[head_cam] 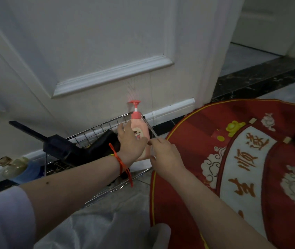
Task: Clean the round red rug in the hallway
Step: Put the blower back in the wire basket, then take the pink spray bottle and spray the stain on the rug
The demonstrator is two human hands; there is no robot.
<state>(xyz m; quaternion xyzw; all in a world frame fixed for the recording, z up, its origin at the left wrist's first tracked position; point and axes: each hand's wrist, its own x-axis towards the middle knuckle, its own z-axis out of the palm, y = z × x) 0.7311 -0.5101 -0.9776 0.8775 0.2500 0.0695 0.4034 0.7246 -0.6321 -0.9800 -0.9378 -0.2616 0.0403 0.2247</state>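
The round red rug (188, 146) with a yellow border and a white band of characters lies on the floor at the right. A pink pump bottle (139, 127) stands upright in a wire basket (96, 129) against the door. My left hand (130, 141), with a red string at the wrist, curls round the bottle's body. My right hand (164, 153) pinches the basket's thin metal handle (150, 129) just right of the bottle.
A black handheld tool (62, 146) lies across the basket. A white panelled door (89, 51) rises behind it. Small green and blue objects (17, 168) sit by the skirting at the left. A dark stone threshold (260, 78) leads to another room.
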